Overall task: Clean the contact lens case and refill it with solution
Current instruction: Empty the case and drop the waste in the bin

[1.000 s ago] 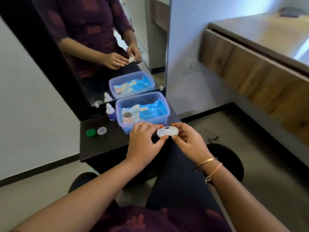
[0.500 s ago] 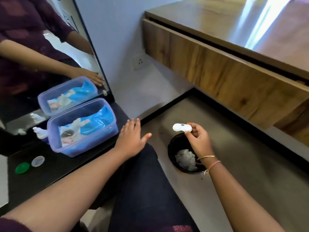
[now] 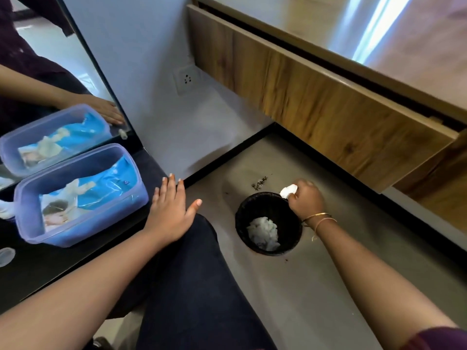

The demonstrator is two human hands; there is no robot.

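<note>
My right hand (image 3: pixel 305 200) grips the white contact lens case (image 3: pixel 288 191) and holds it tilted over the far rim of a black waste bin (image 3: pixel 242 218) on the floor. Crumpled white tissue (image 3: pixel 264 232) lies inside the bin. My left hand (image 3: pixel 171 210) is open, fingers spread, resting at the edge of the black shelf (image 3: pixel 50 269) above my knee. A clear lens-case cap (image 3: pixel 5 256) lies at the shelf's left edge, partly cut off by the frame.
A blue plastic box (image 3: pixel 80 236) with blue packets stands on the shelf in front of a mirror (image 3: pixel 50 79). A wooden cabinet (image 3: pixel 328 102) runs along the right. A wall socket (image 3: pixel 185 79) sits low on the white wall. Small debris lies on the floor beyond the bin.
My left hand let go of the case and settled open at the shelf edge. My right hand carried the case right and down to the bin and tipped it. My view swung right.
</note>
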